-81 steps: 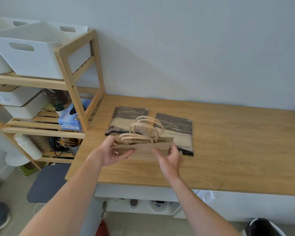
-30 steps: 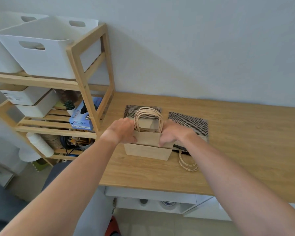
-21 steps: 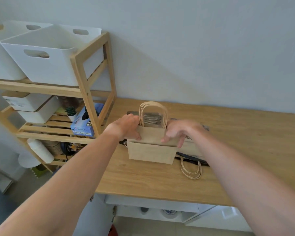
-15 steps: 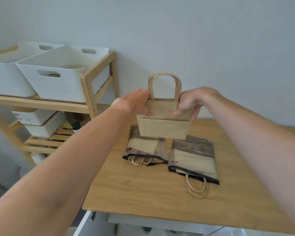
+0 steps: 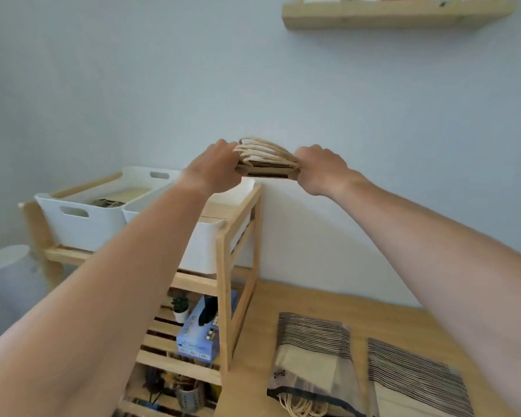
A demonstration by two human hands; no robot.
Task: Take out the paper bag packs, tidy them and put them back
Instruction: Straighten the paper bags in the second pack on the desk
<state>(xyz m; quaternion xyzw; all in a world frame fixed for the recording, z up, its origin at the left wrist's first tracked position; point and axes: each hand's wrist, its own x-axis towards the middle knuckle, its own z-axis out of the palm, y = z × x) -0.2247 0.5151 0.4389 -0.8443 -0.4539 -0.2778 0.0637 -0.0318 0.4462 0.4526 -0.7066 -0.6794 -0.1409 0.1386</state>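
A stack of small brown paper bags with twine handles lies flat in the air, seen edge-on, above the right white bin on the wooden rack. My left hand grips its left end and my right hand grips its right end. Two clear packs of paper bags lie side by side on the wooden table: the left pack and the right pack, each with a striped top.
The wooden rack stands left of the table and carries a second white bin holding something flat. Lower slats hold a blue box and a small potted plant. A wall shelf hangs high on the right.
Both hands lifted the brown bag stack off the table, turned it from upright to flat, and carried it up and left over the white bin. The view tilted upward.
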